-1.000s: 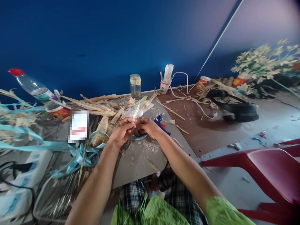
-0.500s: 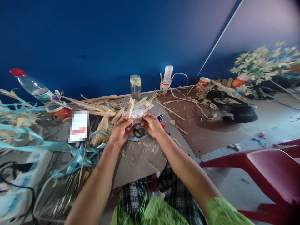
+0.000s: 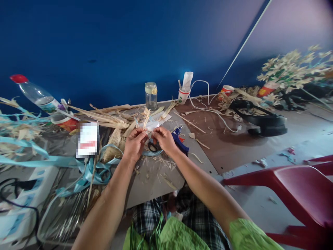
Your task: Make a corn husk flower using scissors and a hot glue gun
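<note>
My left hand (image 3: 134, 144) is closed in a pinch, with a pale strip of dried corn husk (image 3: 146, 118) standing up at its fingertips. Close beside it, my right hand (image 3: 165, 140) also pinches with thumb and forefinger; what lies between its fingertips is too small to make out. White paper (image 3: 153, 125) shows just behind the fingers. Below the hands lies a black looped handle (image 3: 154, 147), perhaps of scissors. A blue glue gun (image 3: 180, 140) rests right of my right hand, partly covered by the wrist.
Dried husks (image 3: 114, 119) spread to the left, near light blue ribbon (image 3: 99, 173), a phone (image 3: 87, 140) and a tilted bottle (image 3: 39, 95). At the back stand a clear jar (image 3: 151, 99) and a paper cup (image 3: 183, 96). A black strapped object (image 3: 267, 121) and red chair (image 3: 299, 187) are right.
My right hand has shifted left, closer to my left hand, and more of the blue glue gun shows. The husk strip stays upright at my left fingertips.
</note>
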{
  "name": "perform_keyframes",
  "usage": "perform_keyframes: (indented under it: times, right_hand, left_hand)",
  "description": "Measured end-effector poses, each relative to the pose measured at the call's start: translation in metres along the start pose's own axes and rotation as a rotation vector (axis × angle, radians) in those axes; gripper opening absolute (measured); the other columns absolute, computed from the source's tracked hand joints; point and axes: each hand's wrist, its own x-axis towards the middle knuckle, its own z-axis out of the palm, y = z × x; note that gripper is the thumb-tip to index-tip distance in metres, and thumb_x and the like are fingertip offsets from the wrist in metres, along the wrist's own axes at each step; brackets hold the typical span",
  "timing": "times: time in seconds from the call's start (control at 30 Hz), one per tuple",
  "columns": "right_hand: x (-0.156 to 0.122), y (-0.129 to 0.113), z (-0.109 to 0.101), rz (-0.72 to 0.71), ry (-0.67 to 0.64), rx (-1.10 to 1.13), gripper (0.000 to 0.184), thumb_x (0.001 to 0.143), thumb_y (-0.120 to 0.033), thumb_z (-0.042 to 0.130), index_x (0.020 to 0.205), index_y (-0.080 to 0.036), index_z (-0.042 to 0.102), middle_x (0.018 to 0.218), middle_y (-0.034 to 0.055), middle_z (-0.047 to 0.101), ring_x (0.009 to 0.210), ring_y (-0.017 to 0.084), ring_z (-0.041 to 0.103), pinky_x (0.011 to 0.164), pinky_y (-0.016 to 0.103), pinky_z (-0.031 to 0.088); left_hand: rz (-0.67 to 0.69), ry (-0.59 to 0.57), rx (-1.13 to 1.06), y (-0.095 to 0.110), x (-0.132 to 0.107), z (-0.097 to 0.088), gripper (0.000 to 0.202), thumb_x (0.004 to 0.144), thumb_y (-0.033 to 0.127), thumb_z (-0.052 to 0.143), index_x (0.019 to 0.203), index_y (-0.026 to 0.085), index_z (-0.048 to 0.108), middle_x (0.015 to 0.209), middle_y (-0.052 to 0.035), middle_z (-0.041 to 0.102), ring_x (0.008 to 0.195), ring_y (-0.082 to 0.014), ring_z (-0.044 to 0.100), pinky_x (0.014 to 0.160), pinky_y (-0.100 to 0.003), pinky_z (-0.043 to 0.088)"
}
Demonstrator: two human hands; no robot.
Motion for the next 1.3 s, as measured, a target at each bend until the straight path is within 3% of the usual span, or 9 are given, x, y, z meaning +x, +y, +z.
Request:
perform_keyframes:
  times: [0.17,0.33,0.53,0.7,0.8,0.93,1.07,1.2,1.3]
  right_hand:
    - [0.000,-0.002,-0.003,0.026,-0.067,-0.025,0.018,0.069,-0.035,0.060,0.072,-0.018,0.053,0.055,-0.0047,0.054,0.043,0.008,0.046,0.045,0.022,0.034]
    - [-0.002,-0.005,-0.002,0.005,-0.103,-0.097,0.016,0.073,-0.031,0.054,0.064,-0.018,0.049,0.047,-0.0061,0.048,0.041,0.007,0.041,0.044,0.021,0.031]
    - [-0.005,-0.002,0.000,-0.050,-0.095,-0.245,0.026,0.079,-0.031,0.047,0.056,-0.019,0.046,0.042,-0.0064,0.042,0.039,0.007,0.037,0.043,0.021,0.029]
    - [-0.003,-0.005,-0.006,-0.006,-0.024,-0.111,0.047,0.084,-0.053,0.042,0.051,-0.020,0.040,0.044,-0.0031,0.043,0.037,0.007,0.035,0.041,0.024,0.026]
    - [0.000,-0.008,-0.013,-0.079,0.067,-0.002,0.045,0.080,-0.061,0.046,0.065,-0.019,0.050,0.058,-0.0018,0.050,0.042,0.007,0.041,0.043,0.024,0.031]
    - [0.002,-0.008,-0.016,-0.138,-0.046,0.006,0.044,0.076,-0.055,0.058,0.104,-0.021,0.055,0.082,-0.0001,0.055,0.053,0.007,0.048,0.053,0.023,0.040]
    - [0.002,-0.004,-0.012,-0.109,-0.104,-0.050,0.046,0.076,-0.047,0.060,0.113,-0.021,0.053,0.090,0.0022,0.056,0.059,0.008,0.049,0.055,0.022,0.042]
    - [0.003,-0.001,-0.008,-0.116,-0.125,-0.225,0.028,0.076,-0.040,0.059,0.089,-0.016,0.062,0.072,0.0004,0.057,0.059,0.010,0.048,0.055,0.022,0.040]
    - [0.002,0.000,-0.009,-0.153,-0.064,-0.348,0.024,0.079,-0.037,0.054,0.072,-0.015,0.062,0.064,-0.0005,0.056,0.061,0.011,0.049,0.059,0.022,0.039]
  left_hand:
    - [0.018,0.005,0.026,-0.002,0.001,-0.001,0.017,0.055,0.018,0.076,0.067,0.014,0.064,0.055,0.0043,0.055,0.048,-0.0048,0.046,0.052,-0.020,0.039]
    - [0.057,0.062,0.024,0.001,0.001,0.000,0.018,0.053,0.016,0.076,0.066,0.014,0.064,0.061,0.0029,0.060,0.052,-0.0046,0.049,0.054,-0.018,0.039]
    - [0.113,0.074,0.061,-0.002,0.003,-0.001,0.017,0.054,0.017,0.076,0.068,0.015,0.066,0.067,0.0018,0.063,0.059,-0.0057,0.053,0.059,-0.018,0.041]
    - [0.134,0.074,0.053,-0.001,0.003,-0.002,0.016,0.056,0.016,0.075,0.067,0.015,0.064,0.065,0.0024,0.060,0.056,-0.0051,0.050,0.056,-0.018,0.039]
    - [0.125,0.072,0.045,0.001,0.002,-0.001,0.016,0.055,0.016,0.074,0.067,0.015,0.064,0.065,0.0026,0.059,0.055,-0.0048,0.049,0.054,-0.018,0.038]
    - [0.123,0.054,0.039,0.002,0.002,-0.001,0.016,0.056,0.017,0.074,0.068,0.015,0.064,0.066,0.0024,0.059,0.055,-0.0051,0.049,0.055,-0.019,0.039]
    - [0.114,0.031,0.061,0.000,0.002,-0.002,0.016,0.056,0.018,0.074,0.069,0.016,0.064,0.066,0.0022,0.060,0.056,-0.0061,0.050,0.056,-0.020,0.041]
    - [0.092,-0.004,0.082,0.000,0.001,0.000,0.019,0.055,0.019,0.075,0.070,0.016,0.064,0.068,0.0017,0.061,0.057,-0.0069,0.052,0.058,-0.021,0.043]
    - [0.038,-0.016,0.063,0.003,-0.002,0.002,0.022,0.053,0.020,0.076,0.069,0.016,0.062,0.067,0.0020,0.061,0.055,-0.0065,0.053,0.059,-0.022,0.045]
